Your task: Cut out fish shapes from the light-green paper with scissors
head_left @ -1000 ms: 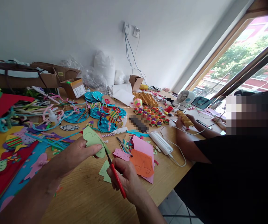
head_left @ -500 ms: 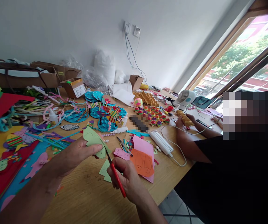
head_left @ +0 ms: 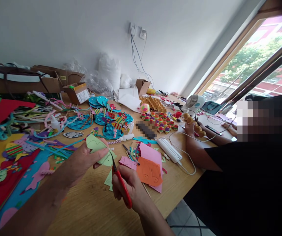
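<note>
Small cardboard box (head_left: 78,94): open, coloured contents at its rim, too small to identify. Left hand (head_left: 85,160): pinches green card (head_left: 97,144) above the table (head_left: 89,203), presumably keeping 1 edge steady. Right hand (head_left: 133,187): grips red-handled scissors (head_left: 123,189), blades meeting that edge. Brown box (head_left: 142,87): flaps open, interior unclear.

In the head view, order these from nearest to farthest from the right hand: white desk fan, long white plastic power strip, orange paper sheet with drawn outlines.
From the right hand:
1. Orange paper sheet with drawn outlines: just to its right.
2. Long white plastic power strip: farther forward, right.
3. White desk fan: far right, near the window.
</note>
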